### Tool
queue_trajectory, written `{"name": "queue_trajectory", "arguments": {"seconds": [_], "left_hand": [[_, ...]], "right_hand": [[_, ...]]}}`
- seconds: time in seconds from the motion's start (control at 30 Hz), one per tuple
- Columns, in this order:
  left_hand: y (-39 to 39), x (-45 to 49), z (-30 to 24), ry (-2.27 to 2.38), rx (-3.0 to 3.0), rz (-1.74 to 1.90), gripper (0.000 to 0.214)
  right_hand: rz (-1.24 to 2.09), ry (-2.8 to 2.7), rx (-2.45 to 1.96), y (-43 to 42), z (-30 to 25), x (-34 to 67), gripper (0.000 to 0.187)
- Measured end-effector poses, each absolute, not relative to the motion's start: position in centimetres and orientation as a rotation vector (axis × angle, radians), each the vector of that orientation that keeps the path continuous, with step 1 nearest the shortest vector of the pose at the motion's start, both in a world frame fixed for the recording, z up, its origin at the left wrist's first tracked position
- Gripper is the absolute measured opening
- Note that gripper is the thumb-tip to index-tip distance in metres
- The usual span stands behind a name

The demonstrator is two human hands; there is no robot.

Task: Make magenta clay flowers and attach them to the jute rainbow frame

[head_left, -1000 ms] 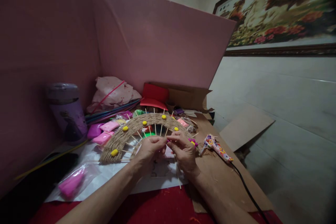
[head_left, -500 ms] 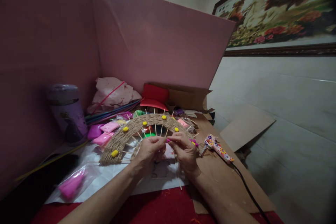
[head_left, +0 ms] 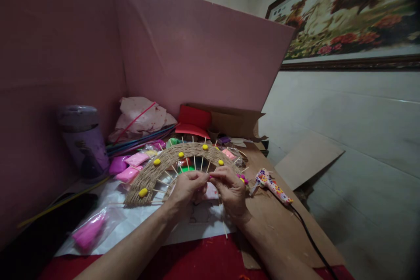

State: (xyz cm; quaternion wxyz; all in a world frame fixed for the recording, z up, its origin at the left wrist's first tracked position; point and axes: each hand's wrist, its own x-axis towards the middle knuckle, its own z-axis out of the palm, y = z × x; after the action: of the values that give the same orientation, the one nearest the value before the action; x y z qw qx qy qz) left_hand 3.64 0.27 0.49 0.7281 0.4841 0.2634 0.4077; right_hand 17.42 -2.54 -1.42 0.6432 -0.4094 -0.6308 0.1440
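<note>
Head view: the left hand point(head_left: 187, 188) and the right hand point(head_left: 230, 190) meet at the fingertips, closed in a pinch on a small magenta piece point(head_left: 210, 176). I can make out only a sliver of it; the fingers cover the rest, so its full shape cannot be told. It is held in front of the opening of a woven arch point(head_left: 144, 179). The arch is tan, built of cord-like strands in close rows, with pale sticks point(head_left: 194, 162) projecting from its outer edge and spanning the gap inside. Yellow discs point(head_left: 143, 192) dot its face, well apart. Just beside the right hand I see a magenta flower point(head_left: 242, 179) with a yellow centre, partly hidden. Farther right, a floral-patterned glue gun point(head_left: 273, 185) rests on brown cardboard point(head_left: 278, 232); at left, a bag of pink material point(head_left: 90, 229) lies on white sheeting point(head_left: 131, 227). Compared with the frame half a second earlier, I find no marked difference: the pinch is unbroken, both hands occupy nearly the same position, and the arch and discs are unchanged.
</note>
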Motion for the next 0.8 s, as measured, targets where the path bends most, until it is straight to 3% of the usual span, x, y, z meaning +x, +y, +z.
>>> {"name": "queue_trajectory", "arguments": {"seconds": [0.8], "left_hand": [[0.38,3.69,0.36,0.547,1.021,0.9,0.031]], "right_hand": [[0.363,-1.462,-0.941,-2.66,-1.28,17.62,0.005]]}}
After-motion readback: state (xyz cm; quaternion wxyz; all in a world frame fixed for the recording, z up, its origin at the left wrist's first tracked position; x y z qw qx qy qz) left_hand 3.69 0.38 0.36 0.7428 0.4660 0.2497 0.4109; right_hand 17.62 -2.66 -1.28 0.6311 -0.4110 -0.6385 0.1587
